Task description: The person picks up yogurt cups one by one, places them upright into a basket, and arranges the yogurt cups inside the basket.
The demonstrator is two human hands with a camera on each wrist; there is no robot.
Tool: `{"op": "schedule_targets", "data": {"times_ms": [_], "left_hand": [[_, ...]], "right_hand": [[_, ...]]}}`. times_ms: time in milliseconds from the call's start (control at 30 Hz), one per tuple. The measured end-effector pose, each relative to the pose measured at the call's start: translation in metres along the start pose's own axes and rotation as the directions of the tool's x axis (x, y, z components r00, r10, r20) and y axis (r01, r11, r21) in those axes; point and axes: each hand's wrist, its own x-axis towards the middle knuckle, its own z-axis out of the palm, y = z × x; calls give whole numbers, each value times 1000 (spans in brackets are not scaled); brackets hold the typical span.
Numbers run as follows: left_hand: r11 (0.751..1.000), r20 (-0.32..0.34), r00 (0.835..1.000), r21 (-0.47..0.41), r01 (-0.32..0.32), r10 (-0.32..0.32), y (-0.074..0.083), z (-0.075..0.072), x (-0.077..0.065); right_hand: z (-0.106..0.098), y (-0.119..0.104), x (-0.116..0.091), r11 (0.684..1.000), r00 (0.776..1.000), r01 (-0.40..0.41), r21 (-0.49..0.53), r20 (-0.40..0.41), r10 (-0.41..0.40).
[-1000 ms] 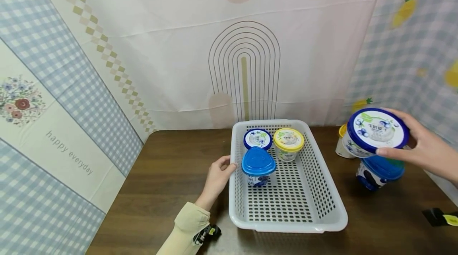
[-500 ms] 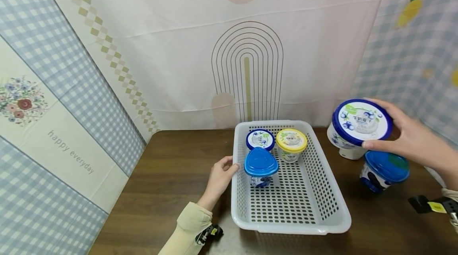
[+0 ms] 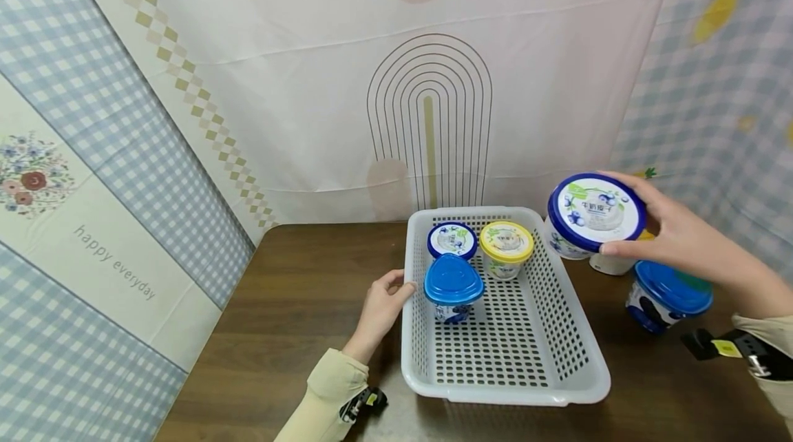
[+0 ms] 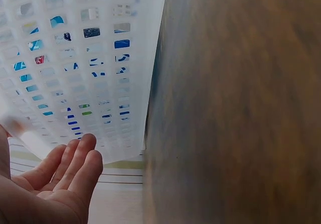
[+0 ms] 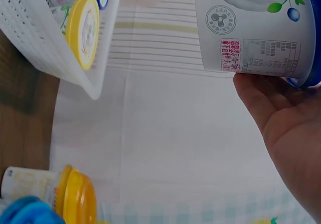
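Note:
My right hand [image 3: 675, 235] grips a large white yogurt tub [image 5: 256, 33] by its side. Its blue-rimmed lid [image 3: 597, 211], printed with blueberries, faces the head camera. The tub is raised at the right side of a white perforated plastic basket [image 3: 504, 394]. At the basket's left rim my left hand [image 3: 381, 308] holds on, with the thumb over the rim and the fingers [image 4: 88, 176] outside the wall. Inside the basket stand a smaller blue-lidded tub [image 3: 452, 240], a yellow-lidded tub [image 3: 506, 242] and a tub with a bright blue rounded-triangle lid [image 3: 454, 280].
Right of the basket, a tub with a bright blue lid [image 3: 672, 287] stands on the dark wooden table [image 3: 297, 318]. Behind it is a white container with a yellow top [image 5: 77, 196], mostly hidden in the head view. A patterned cloth [image 3: 310, 84] hangs behind the table.
My right hand has carried the large yogurt tub leftward, from above the bright-blue-lidded tub to beside the basket's right rim. The left hand has stayed at the basket's left rim.

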Motion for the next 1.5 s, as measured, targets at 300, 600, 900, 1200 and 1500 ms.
{"op": "schedule_targets", "data": {"times_ms": [300,600,900,1200,1500], "left_hand": [[1000,8,1000,2,19,-19,3,-2,0],[1000,-4,1000,8,19,-19,-28,0,13],[1000,27,999,4,19,-19,-14,-2,7],[1000,36,999,11,18,-19,2,-4,0],[1000,44,999,-15,22,-21,0,-4,1]], "right_hand": [[18,5,10,1000,994,-10,-3,111,10],[46,13,16,997,979,-69,-31,192,74],[66,28,16,991,953,-118,-62,274,130],[79,37,17,990,941,-121,-74,309,138],[88,37,20,986,932,-134,-99,326,159]]}}
